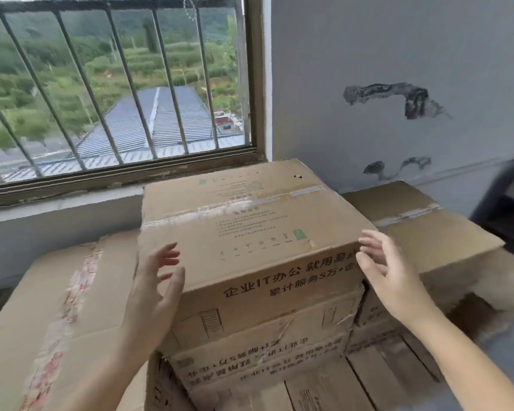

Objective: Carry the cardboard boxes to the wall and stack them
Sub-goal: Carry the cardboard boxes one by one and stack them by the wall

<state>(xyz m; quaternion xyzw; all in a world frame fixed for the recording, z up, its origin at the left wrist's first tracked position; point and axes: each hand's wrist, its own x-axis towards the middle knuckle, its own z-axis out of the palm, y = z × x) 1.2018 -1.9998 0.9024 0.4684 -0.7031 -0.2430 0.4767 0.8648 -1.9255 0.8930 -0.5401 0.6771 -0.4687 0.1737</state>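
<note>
A brown cardboard box [250, 221] with taped top and black printed characters on its front sits topmost on a stack under the window. Beneath it lies another printed box [258, 360]. My left hand [155, 289] hovers at the top box's front left corner, fingers spread, holding nothing. My right hand [389, 271] is at the front right corner with loose, straight fingers, also holding nothing. Whether either hand touches the cardboard is unclear. A lower box [57, 307] with worn red tape stands to the left, and another taped box [428, 229] to the right.
A barred window [116, 84] with a worn sill sits behind the stack. The grey wall [398, 54] with dark patches rises at the right. A dark object [511, 203] stands at the far right edge. More cardboard [368, 381] lies at the bottom right.
</note>
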